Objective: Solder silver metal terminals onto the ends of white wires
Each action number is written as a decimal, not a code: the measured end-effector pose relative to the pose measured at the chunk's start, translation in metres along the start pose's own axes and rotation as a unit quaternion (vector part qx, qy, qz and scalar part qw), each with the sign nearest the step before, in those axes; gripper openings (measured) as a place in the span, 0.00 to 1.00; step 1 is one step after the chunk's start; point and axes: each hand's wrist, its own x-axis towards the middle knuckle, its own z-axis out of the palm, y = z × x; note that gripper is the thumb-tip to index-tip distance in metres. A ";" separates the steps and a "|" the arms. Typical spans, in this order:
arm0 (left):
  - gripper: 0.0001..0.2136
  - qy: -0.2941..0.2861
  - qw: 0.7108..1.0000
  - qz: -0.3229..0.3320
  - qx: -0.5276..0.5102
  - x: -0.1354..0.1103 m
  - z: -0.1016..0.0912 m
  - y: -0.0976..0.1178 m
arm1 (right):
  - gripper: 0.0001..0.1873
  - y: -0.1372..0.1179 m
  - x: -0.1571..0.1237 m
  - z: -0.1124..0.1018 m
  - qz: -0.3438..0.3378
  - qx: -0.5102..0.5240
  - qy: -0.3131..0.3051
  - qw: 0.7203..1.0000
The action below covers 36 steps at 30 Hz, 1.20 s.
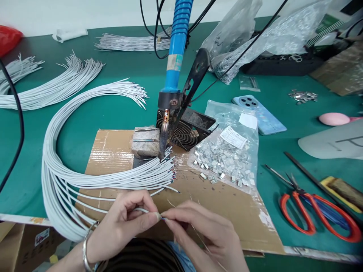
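Your left hand [121, 226] pinches a single white sheathed wire [144, 210] between thumb and fingers, and your right hand [205, 236] grasps its thin end in the fingertips, over the near edge of a brown corrugated cardboard sheet [227, 204]. The wire appears to come from a large curved bundle of white wires [73, 177] on your left. Farther off, a blue-handled soldering iron [173, 75] stands with its tip just beyond the bundle's ends. If it is hot, a careless reach could burn skin or sheathing. Pulling too hard could damage the thin end. A stray sleeve could spill the small silver metal clips [224, 158] from their clear plastic bag [232, 111] on the right.
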 end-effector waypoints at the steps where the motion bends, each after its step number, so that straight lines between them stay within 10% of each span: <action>1: 0.16 -0.005 1.000 0.001 0.009 -0.001 -0.001 0.001 | 0.07 -0.002 0.002 -0.005 -0.036 -0.039 -0.026 0.998; 4: 0.13 -0.061 0.997 0.015 0.038 -0.002 -0.003 0.003 | 0.09 -0.005 0.012 -0.021 -0.094 -0.098 -0.145 0.980; 9: 0.09 -0.121 0.985 0.011 0.119 -0.002 -0.004 0.008 | 0.10 0.006 0.029 -0.030 0.022 0.047 -0.274 0.960; 15: 0.10 -0.001 0.996 0.025 0.081 0.003 0.006 0.004 | 0.09 0.020 0.023 -0.018 0.178 0.204 -0.137 0.953; 36: 0.10 0.162 0.941 0.138 0.264 0.001 0.020 -0.015 | 0.08 0.002 0.004 0.022 0.174 0.218 0.111 0.954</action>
